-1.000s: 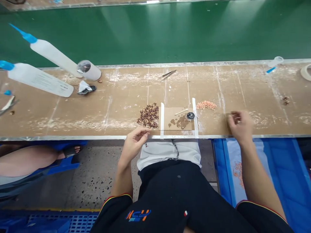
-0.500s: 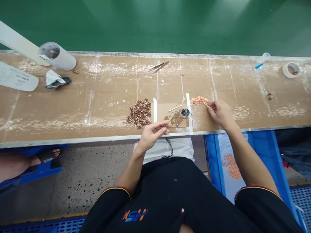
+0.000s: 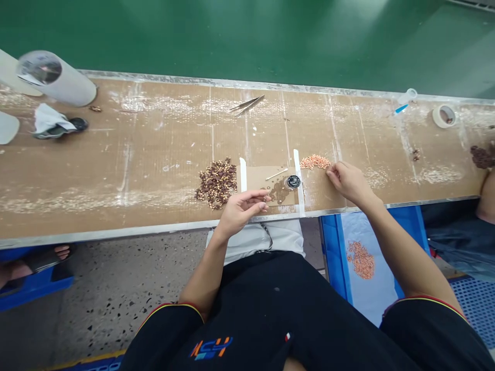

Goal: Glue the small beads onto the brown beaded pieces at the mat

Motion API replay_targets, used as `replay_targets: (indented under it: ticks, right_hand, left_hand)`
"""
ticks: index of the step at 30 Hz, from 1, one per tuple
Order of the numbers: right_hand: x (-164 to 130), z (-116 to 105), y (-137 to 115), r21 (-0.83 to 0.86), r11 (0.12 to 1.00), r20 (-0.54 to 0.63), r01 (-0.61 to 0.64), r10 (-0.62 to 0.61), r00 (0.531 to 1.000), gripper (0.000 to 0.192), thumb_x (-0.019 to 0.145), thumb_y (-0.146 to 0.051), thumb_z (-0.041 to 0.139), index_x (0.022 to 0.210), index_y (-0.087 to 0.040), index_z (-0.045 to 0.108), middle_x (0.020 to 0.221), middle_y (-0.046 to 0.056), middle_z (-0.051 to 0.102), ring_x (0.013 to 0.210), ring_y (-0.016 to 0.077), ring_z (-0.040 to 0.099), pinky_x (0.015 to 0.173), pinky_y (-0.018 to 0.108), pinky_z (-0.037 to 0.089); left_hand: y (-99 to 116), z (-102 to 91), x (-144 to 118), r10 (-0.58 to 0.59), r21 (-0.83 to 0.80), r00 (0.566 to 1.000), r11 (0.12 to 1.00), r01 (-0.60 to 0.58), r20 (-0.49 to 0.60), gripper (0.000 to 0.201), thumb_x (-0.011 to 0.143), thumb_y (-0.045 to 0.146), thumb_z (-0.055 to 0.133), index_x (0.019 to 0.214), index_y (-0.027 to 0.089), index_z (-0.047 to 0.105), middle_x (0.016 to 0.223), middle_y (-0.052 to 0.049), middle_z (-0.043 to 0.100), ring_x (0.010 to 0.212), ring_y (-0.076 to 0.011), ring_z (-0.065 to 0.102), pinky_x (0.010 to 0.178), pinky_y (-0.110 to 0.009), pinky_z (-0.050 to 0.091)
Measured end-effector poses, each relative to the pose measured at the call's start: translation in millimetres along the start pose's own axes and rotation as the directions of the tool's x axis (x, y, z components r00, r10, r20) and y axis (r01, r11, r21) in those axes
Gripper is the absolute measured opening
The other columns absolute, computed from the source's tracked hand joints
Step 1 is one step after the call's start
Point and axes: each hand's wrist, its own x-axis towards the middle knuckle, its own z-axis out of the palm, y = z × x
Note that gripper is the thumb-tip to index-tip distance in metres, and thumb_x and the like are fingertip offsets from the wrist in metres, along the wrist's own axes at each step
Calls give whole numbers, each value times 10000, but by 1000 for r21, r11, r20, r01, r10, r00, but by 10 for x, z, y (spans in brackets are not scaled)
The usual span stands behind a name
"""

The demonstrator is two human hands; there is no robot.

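1. Over the near edge of the bench (image 3: 174, 149), just in front of a damp-stained card (image 3: 255, 178), the left hand (image 3: 240, 210) has a small dark-and-gold piece (image 3: 266, 199) between thumb and forefinger. The fingers are nearly closed; the piece's exact shape is too small to tell.

2. That piece should be very light and probably stiff, offering little surface to grip. A gentle pinch at its rim looks wise; a hard squeeze could make it spring away.

3. Left of the card lies a heap of similar dark-and-gold pieces (image 3: 217, 184). They look loose and tangled, so lifting one by an outer edge should disturb its neighbours least.

4. Beyond the right-hand strip of white tape (image 3: 296, 162), a pile of coral-coloured bits (image 3: 314, 162) meets the fingertips of the right hand (image 3: 347, 180) or nearly so. These bits are likely light and quick to roll or scatter; fingertips suit them better than a full grasp.

5. The right hand is palm down, fingers bent and gathered; whether it holds a bit I cannot tell. Its forearm slants inward from the right. The left forearm rises from below, wrist fairly straight, thumb toward the body.
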Motion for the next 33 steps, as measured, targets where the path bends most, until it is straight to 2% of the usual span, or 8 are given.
replay_targets:
  ticks: [4, 12, 19, 22, 25, 29, 33]
  right_hand:
    - [-48, -38, 2, 11, 1000, 44, -12, 11, 999, 169, 939, -328, 546, 783, -277, 504, 800, 91, 677, 760, 269, 624, 748, 407, 512]
    - [-31, -46, 19, 10, 1000, 53, 1, -2, 999, 193, 931, -350, 564, 773, -284, 476, 759, 65, 639, 733, 254, 611, 737, 388, 508]
    - [-45, -108, -6, 45, 999, 87, -10, 6, 996, 177, 938, -337, 509, 794, -289, 418, 809, 83, 637, 761, 265, 593, 753, 402, 497]
    - [-80, -134, -50, 78, 997, 99, -11, 3, 995, 184, 946, -336, 495, 792, -288, 407, 808, 85, 630, 768, 270, 588, 757, 407, 486]
    - [-154, -110, -169, 162, 987, 101, -23, 7, 995, 213, 975, -382, 486, 794, -282, 435, 743, 53, 593, 693, 246, 549, 699, 387, 462]
    - [-248, -52, -450, 287, 958, 85, 2, -27, 996, 297, 1016, -476, 480, 801, -271, 475, 691, 21, 555, 632, 210, 491, 639, 356, 422]
    - [-227, -102, -708, 329, 943, 84, 38, -69, 994, 328, 1027, -492, 493, 789, -268, 465, 702, 17, 544, 629, 191, 466, 633, 347, 407]
  left_hand:
    - [-8, 0, -25, -3, -5, 1000, 1000, 3, 1, 416, 829, 423, 877, 1145, 157, 828, 1039, -131, 844, 831, -202, 810, 813, -341, 711]
    - [-5, 4, -36, 10, -5, 1000, 1000, -10, 2, 410, 835, 416, 869, 1146, 153, 824, 1037, -125, 846, 810, -192, 805, 796, -330, 712]
    - [5, 18, -42, 45, -39, 999, 998, -45, -9, 378, 842, 397, 878, 1138, 166, 835, 1020, -112, 845, 794, -171, 797, 785, -295, 708]
    - [7, 20, -52, 45, -22, 999, 999, -45, -15, 416, 840, 439, 880, 1146, 161, 833, 1022, -118, 845, 811, -187, 804, 792, -309, 712]
    - [4, 16, -58, 36, 2, 999, 999, -36, -14, 450, 834, 476, 881, 1146, 156, 829, 1030, -126, 844, 825, -207, 810, 798, -336, 719]
    - [-5, 14, -56, 37, 6, 999, 999, -37, -17, 427, 836, 465, 878, 1138, 167, 831, 1035, -119, 843, 822, -203, 807, 793, -340, 719]
    - [-13, 23, -54, 47, -12, 999, 999, -47, -26, 413, 836, 436, 878, 1144, 167, 830, 1029, -116, 843, 818, -194, 801, 783, -326, 712]
